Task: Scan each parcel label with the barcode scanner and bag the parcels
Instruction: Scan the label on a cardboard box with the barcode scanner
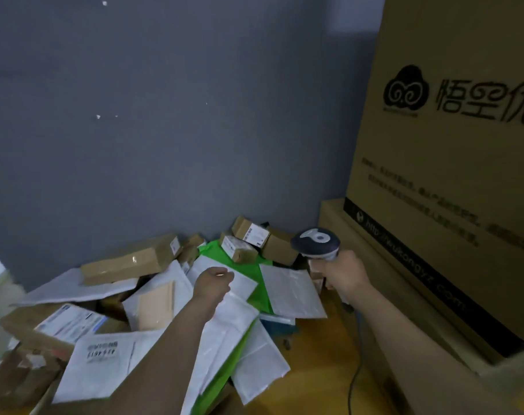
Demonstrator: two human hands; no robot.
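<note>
A heap of parcels lies on the wooden floor against the grey wall: brown cardboard boxes (131, 259) and several white mailers (96, 366), some with printed labels. A green bag (256, 283) lies spread under the middle of the heap. My left hand (214, 284) reaches into the pile with its fingers curled over a white mailer (224, 319); the grip itself is hidden behind the hand. My right hand (344, 275) grips the handle of a grey barcode scanner (316, 242), its head pointing left toward the parcels. The scanner's cable (355, 381) trails down to the floor.
A very large printed cardboard carton (452, 145) stands at the right on a lower carton (383, 283), boxing in my right arm. The grey wall (164, 115) closes off the back. Bare wooden floor (314, 369) shows between the heap and the cartons.
</note>
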